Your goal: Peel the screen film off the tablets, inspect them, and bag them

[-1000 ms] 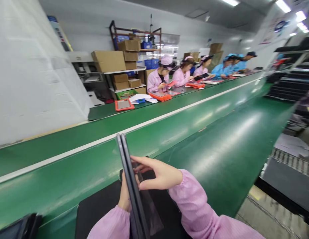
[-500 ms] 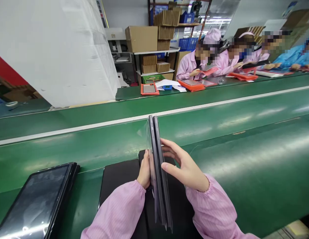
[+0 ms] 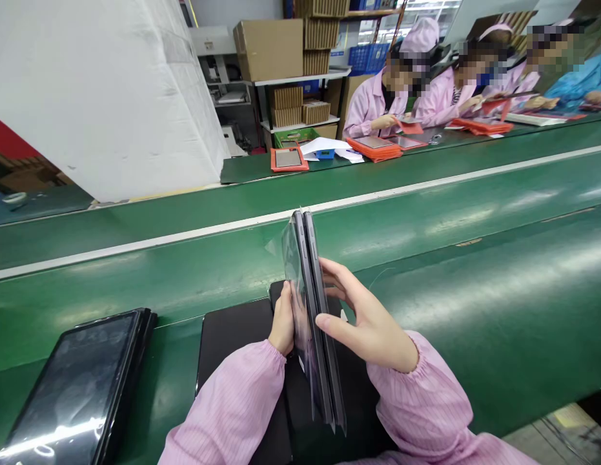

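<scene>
Two thin dark tablets (image 3: 314, 290) stand on edge, face to face, between my hands. Clear plastic film (image 3: 290, 248) sticks out along their left side. My left hand (image 3: 283, 321) supports the pair from the left, its fingers mostly hidden behind the film. From the right, my right hand (image 3: 368, 323) grips the tablets, thumb on the near part and fingers farther up. Beneath them lie flat black tablet-like panels (image 3: 235, 329) on the green bench. A small stack of tablets (image 3: 70, 381), glossy screen up, rests to the left.
A raised green ledge with a white strip (image 3: 232, 226) runs across the bench. Beyond it, people in pink (image 3: 375, 106) and blue clothing handle tablets and orange sleeves (image 3: 375, 148). A white wrapped stack (image 3: 135, 97) stands at back left, near shelves with cardboard boxes (image 3: 271, 51).
The camera view has tilted down and shifted slightly. The two tablets have moved a little to the right with my hands and remain upright; the grip looks the same.
</scene>
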Tool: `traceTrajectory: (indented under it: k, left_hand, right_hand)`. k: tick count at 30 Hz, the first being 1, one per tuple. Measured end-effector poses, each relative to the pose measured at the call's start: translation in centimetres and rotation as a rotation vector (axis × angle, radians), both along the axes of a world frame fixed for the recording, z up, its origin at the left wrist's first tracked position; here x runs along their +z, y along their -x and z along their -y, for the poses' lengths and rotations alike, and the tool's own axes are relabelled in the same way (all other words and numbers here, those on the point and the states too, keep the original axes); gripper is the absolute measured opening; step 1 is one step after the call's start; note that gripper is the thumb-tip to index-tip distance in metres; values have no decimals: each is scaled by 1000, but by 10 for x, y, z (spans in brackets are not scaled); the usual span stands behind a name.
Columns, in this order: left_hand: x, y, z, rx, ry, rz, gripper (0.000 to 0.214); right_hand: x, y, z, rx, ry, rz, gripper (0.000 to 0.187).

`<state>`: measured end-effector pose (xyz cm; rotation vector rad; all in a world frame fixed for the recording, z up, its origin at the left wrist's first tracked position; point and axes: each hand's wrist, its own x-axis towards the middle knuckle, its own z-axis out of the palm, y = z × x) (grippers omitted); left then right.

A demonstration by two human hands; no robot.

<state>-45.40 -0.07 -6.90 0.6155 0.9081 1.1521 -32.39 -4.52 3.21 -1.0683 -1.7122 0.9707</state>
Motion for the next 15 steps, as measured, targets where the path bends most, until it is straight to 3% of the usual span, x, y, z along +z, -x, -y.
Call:
traceTrajectory:
  k: [7, 15]
  left_hand:
    - [0, 0, 0, -6, -18, 4, 66]
    - [-3, -1, 1, -24, -21, -10, 62]
  right_hand:
    - [-1, 1, 5, 16, -72, 109, 79]
    - [0, -5, 4, 76, -127, 178, 86]
